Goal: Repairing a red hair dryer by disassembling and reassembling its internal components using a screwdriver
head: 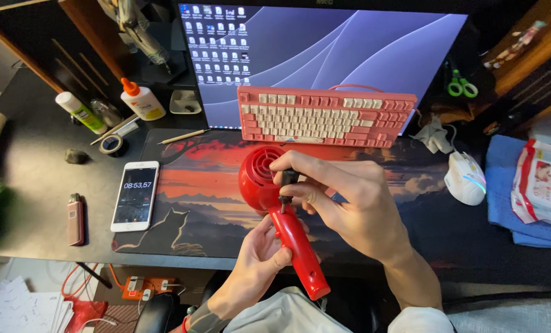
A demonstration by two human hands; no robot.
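Screwdriving on the red hair dryer (275,203), held above the desk mat (189,185): your left hand (260,259) is closed round its handle, your right hand (343,197) pinches a short black screwdriver (286,185) at the handle's top. Judged next: keep the tip seated and square.

A pink keyboard (326,117), white phone (135,195), white mouse (465,178) and glue bottle (141,99) lie on the desk (35,166)
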